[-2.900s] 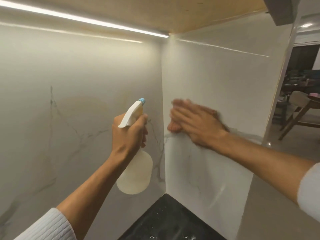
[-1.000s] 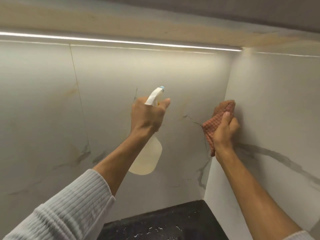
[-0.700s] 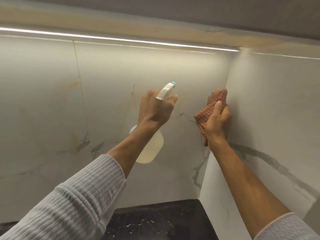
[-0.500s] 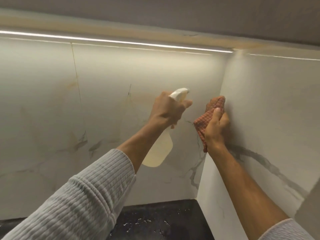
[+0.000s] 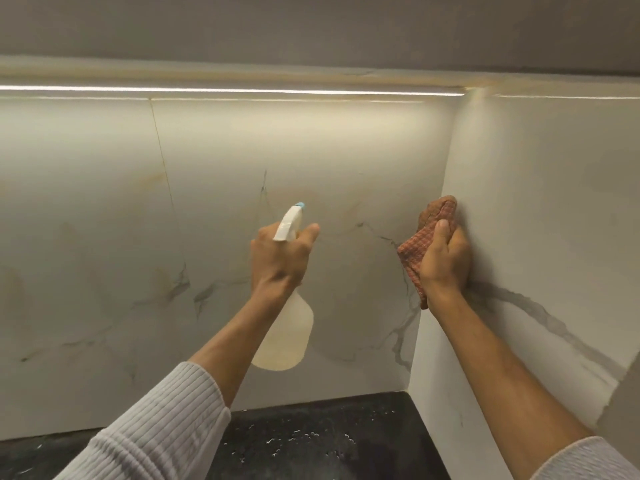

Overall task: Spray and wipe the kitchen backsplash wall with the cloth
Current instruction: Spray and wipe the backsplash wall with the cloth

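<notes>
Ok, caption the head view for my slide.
Left hand aims a spray bottle at the backsplash; right hand holds a checked cloth against the side wall.

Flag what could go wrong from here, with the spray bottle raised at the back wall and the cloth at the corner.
1. The spray bottle in the left hand points its nozzle upward; mist could reach the light strip above the back wall.
2. The right hand grips the cloth bunched against the side wall, so little fabric wipes and streaks may remain.
3. Runoff may drip onto the dark countertop.
</notes>
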